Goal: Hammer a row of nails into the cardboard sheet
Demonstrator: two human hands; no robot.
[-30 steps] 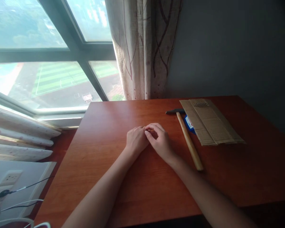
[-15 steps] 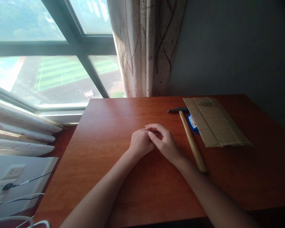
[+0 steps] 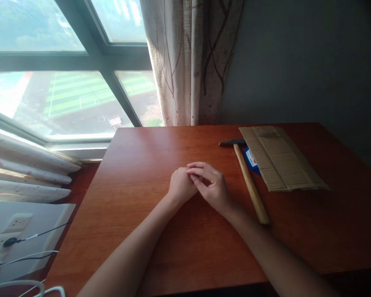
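My two hands rest together on the red-brown wooden table (image 3: 142, 198), near its middle. My left hand (image 3: 181, 185) is curled into a loose fist, knuckles up. The fingers of my right hand (image 3: 212, 185) lie across and wrap over the left hand's fingertips. Whatever may be between the fingers is hidden. A hammer (image 3: 249, 181) with a pale wooden handle and a dark head lies just right of my right hand, apart from it.
A flat piece of corrugated cardboard (image 3: 280, 161) lies at the back right, with a row of small nails (image 3: 268, 134) on its far end and a blue packet (image 3: 252, 159) half under it. A curtain, a window and a grey wall stand behind. Sockets and cables sit at lower left.
My right fingers have slid further left over the left hand, closing the small gap at the fingertips. The view has shifted slightly; hammer and cardboard lie unmoved.
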